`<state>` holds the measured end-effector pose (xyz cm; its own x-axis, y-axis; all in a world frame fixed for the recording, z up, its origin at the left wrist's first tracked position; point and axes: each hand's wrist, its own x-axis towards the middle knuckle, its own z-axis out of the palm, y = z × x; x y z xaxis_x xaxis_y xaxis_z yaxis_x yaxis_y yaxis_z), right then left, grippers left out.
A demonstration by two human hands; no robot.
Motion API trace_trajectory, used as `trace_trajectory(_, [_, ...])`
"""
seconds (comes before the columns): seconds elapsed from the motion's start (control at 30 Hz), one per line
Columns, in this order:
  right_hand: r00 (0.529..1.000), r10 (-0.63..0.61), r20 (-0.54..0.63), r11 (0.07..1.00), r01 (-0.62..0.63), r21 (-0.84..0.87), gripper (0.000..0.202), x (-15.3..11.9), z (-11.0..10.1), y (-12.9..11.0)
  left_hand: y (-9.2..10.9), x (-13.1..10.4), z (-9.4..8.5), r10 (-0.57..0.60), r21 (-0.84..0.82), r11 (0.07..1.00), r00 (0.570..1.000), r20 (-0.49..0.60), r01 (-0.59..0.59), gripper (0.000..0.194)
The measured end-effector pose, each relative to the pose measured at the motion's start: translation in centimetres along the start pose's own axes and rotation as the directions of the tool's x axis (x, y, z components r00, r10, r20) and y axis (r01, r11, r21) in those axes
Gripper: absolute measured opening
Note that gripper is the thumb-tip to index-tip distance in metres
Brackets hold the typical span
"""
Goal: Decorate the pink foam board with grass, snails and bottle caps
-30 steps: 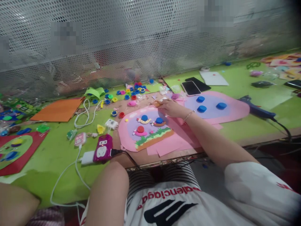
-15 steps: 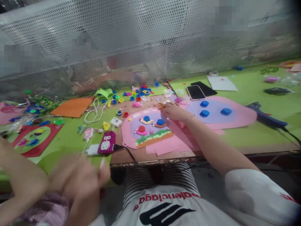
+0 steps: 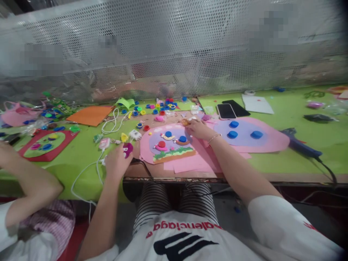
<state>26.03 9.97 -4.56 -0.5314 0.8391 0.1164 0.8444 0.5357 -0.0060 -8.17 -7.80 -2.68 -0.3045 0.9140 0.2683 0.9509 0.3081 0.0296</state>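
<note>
My left hand (image 3: 117, 159) is closed round the purple power bank (image 3: 127, 149) at the table's near edge. My right hand (image 3: 198, 128) reaches to the back of the work spot, its fingertips closed on a small orange-brown piece (image 3: 185, 122). Between my hands lies a pink and purple paper picture (image 3: 174, 146) with blue and red caps on snail shapes above green grass. Pink paper sheets (image 3: 195, 165) lie partly under it. On the right is a second pink and lilac paper shape (image 3: 246, 136) bearing several blue caps.
A blue glue gun (image 3: 304, 145) lies at the right. Behind are a phone (image 3: 226, 111), loose caps (image 3: 163, 107) and orange paper (image 3: 90, 115). A white cable (image 3: 111, 127) loops at the left, near a red card (image 3: 49, 156) and another person's arm (image 3: 32, 177).
My left hand, blurred near the lower left before, has moved up and right onto the power bank. The other person's arm has drawn left. My right hand stays on the small piece.
</note>
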Motion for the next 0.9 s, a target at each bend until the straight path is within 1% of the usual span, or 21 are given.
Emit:
trace_trajectory(0.1, [1.000, -0.001, -0.022, 0.999, 0.002, 0.033, 0.038, 0.0, 0.2, 0.1, -0.2, 0.3, -0.1, 0.023, 0.015, 1.000, 1.000, -0.020, -0.023, 0.051])
trace_trajectory(0.17, [1.000, -0.006, -0.031, 0.999, 0.007, 0.037, 0.038, 0.1, 0.3, 0.1, -0.1, 0.4, -0.3, 0.031, 0.056, 0.998, 0.999, -0.009, -0.030, 0.051])
trace_trajectory(0.23, [0.999, -0.006, -0.040, 0.999, 0.008, 0.042, 0.037, 0.1, 0.4, 0.1, 0.4, 0.7, -0.8, 0.041, 0.116, 0.992, 0.999, 0.016, -0.043, 0.047])
trace_trajectory(0.3, [0.999, -0.008, -0.048, 0.999, 0.011, 0.047, 0.037, 0.2, 0.5, 0.1, 1.5, 1.4, -1.2, 0.085, 0.156, 0.984, 0.995, 0.047, -0.092, 0.042])
trace_trajectory(0.37, [0.999, -0.010, -0.054, 0.999, 0.013, 0.051, 0.037, 0.2, 0.5, 0.0, 3.1, 2.9, -1.5, 0.194, 0.128, 0.971, 0.978, 0.077, -0.203, 0.040])
trace_trajectory(0.43, [0.998, -0.008, -0.059, 0.999, 0.011, 0.052, 0.037, 0.2, 0.5, 0.0, 5.1, 5.1, -1.4, 0.303, 0.041, 0.948, 0.933, 0.196, -0.317, 0.037])
trace_trajectory(0.53, [0.998, 0.000, -0.068, 0.999, 0.003, 0.042, 0.036, 0.0, 0.4, 0.1, 7.5, 8.8, -0.5, 0.329, -0.007, 0.940, 0.901, 0.284, -0.341, 0.032])
trace_trajectory(0.63, [0.997, 0.013, -0.070, 0.999, -0.010, 0.030, 0.035, -0.2, 0.3, 0.2, 8.6, 11.1, 0.6, 0.332, -0.036, 0.939, 0.873, 0.358, -0.343, 0.025])
trace_trajectory(0.73, [0.998, 0.011, -0.066, 1.000, -0.010, 0.024, 0.035, -0.2, 0.2, 0.2, 8.9, 11.5, 1.2, 0.346, -0.045, 0.934, 0.865, 0.365, -0.355, 0.023])
trace_trajectory(0.9, [0.998, 0.001, -0.065, 1.000, 0.000, 0.012, 0.036, -0.2, 0.1, 0.3, 9.7, 10.9, 1.2, 0.392, -0.040, 0.916, 0.869, 0.304, -0.399, 0.022])
